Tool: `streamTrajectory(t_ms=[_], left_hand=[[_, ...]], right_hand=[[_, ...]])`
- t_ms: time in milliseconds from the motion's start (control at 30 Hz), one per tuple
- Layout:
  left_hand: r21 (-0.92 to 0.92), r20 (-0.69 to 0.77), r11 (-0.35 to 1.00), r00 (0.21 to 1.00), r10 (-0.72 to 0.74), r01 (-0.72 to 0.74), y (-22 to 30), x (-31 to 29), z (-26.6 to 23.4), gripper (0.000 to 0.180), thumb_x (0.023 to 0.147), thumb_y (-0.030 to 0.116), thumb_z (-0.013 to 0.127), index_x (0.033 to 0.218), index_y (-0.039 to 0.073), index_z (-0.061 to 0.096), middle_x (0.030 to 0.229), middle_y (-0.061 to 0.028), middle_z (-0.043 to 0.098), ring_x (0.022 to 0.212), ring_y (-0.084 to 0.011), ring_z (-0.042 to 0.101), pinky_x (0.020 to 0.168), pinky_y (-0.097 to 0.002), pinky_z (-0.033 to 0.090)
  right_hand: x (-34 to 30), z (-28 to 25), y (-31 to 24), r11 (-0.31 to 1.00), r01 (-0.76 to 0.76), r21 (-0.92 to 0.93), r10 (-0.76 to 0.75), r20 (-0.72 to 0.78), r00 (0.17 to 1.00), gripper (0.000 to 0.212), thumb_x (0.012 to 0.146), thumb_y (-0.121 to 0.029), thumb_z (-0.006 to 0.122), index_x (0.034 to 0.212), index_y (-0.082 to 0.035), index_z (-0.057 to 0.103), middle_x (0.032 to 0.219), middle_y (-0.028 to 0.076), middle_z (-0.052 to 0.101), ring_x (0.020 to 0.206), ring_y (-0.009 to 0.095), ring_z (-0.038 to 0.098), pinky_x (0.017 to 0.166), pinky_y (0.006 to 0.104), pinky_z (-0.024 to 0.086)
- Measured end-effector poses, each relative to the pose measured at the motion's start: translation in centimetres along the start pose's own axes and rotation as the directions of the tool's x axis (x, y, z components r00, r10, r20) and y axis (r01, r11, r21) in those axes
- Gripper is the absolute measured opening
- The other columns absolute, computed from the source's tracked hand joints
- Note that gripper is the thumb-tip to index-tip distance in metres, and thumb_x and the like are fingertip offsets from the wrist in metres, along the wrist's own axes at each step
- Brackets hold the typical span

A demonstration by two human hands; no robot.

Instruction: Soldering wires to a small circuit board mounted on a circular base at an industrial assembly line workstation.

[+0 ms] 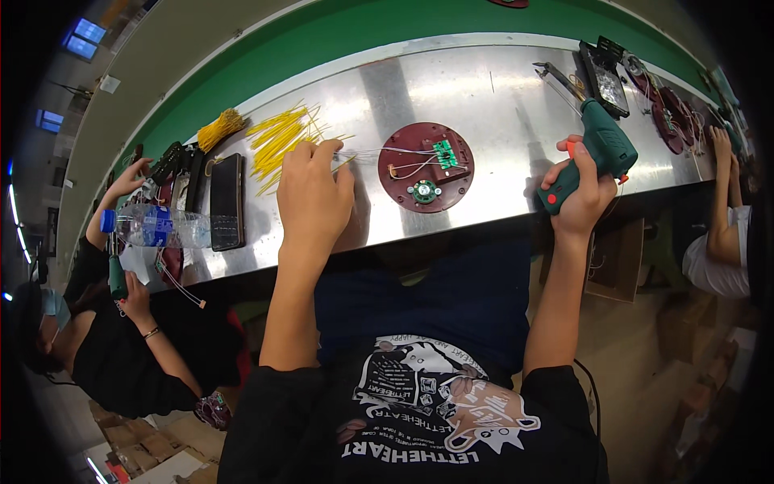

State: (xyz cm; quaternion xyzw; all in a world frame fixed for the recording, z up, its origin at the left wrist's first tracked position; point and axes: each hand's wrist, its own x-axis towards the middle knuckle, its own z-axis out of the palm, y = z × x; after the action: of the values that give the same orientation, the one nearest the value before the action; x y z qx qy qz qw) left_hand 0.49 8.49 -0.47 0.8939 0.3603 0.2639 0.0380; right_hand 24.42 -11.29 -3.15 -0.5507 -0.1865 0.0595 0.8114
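My right hand (pixel 582 194) is wrapped round the handle of a green soldering gun (pixel 606 141) with orange buttons; its metal tip points up and away over the table. My left hand (pixel 314 189) is closed, fingers curled, at the ends of thin pale wires (pixel 367 152). Those wires run right to a dark red round plate (pixel 395 181) lying flat on the table. On the plate sit a green circuit board (pixel 444 155) and a small round green part (pixel 424 190). A spread of yellow wires (pixel 278 145) lies just beyond and left of my left hand.
The metal table (pixel 451 73) has a bundle of yellow wires (pixel 222 129), a phone (pixel 228 202) and a plastic bottle (pixel 157 226) at left. A black holder (pixel 605 81) and more red plates (pixel 665 121) are at right. Co-workers' hands (pixel 137 298) (pixel 720 145) work at both sides.
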Motion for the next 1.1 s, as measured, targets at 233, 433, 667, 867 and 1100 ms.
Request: streamTrajectory(t_ms=[233,433,667,867,1100], left_hand=[[-0.280,-0.072,0.948,0.988,0.140,-0.154,0.3,0.3,-0.7,0.015,0.081,0.011,0.071,0.093,0.003,0.071,0.089,-0.0132,0.061,0.090,-0.0324,0.058,0.078,-0.0415,0.048],[-0.382,-0.022,0.855,0.929,0.370,-0.350,3.8,0.5,0.7,0.012,0.080,0.008,0.072,0.091,0.004,0.071,0.087,-0.0111,0.061,0.085,-0.0300,0.057,0.075,-0.0393,0.048],[-0.475,-0.052,0.836,0.958,0.283,-0.273,3.7,0.8,1.4,0.009,0.078,0.008,0.072,0.086,0.003,0.070,0.085,-0.0091,0.062,0.083,-0.0288,0.057,0.071,-0.0396,0.048],[-0.455,-0.143,0.818,0.935,0.325,-0.353,4.4,2.1,0.2,0.008,0.076,0.007,0.072,0.082,0.003,0.069,0.086,-0.0093,0.062,0.084,-0.0287,0.056,0.072,-0.0401,0.048],[-0.317,0.000,0.819,0.863,0.505,-0.479,5.4,1.9,1.9,0.008,0.075,0.008,0.071,0.082,0.004,0.069,0.094,-0.0089,0.062,0.091,-0.0288,0.055,0.079,-0.0402,0.046]], right_hand=[[0.0,0.0,0.1,0.999,0.021,-0.044,-0.020,0.011,1.000,0.027,0.092,-0.016,0.060,0.106,0.007,0.059,0.091,0.015,0.064,0.049,0.016,0.058,0.044,0.0282,0.046],[-0.2,0.3,0.0,1.000,-0.003,-0.025,0.003,0.007,1.000,0.026,0.092,-0.016,0.061,0.105,0.007,0.059,0.090,0.014,0.064,0.049,0.015,0.058,0.044,0.0283,0.046],[-0.2,0.3,-0.3,1.000,-0.014,-0.024,0.014,0.000,1.000,0.026,0.091,-0.016,0.061,0.105,0.007,0.059,0.090,0.014,0.064,0.049,0.015,0.058,0.044,0.0285,0.046],[-0.1,0.4,-0.3,0.999,-0.008,-0.032,0.009,0.010,1.000,0.026,0.091,-0.015,0.060,0.105,0.007,0.059,0.090,0.015,0.064,0.048,0.016,0.057,0.043,0.0286,0.045],[-0.1,0.4,-0.2,1.000,-0.018,0.000,0.018,-0.021,1.000,0.026,0.092,-0.015,0.059,0.105,0.008,0.058,0.090,0.016,0.064,0.048,0.016,0.057,0.043,0.0286,0.045]])
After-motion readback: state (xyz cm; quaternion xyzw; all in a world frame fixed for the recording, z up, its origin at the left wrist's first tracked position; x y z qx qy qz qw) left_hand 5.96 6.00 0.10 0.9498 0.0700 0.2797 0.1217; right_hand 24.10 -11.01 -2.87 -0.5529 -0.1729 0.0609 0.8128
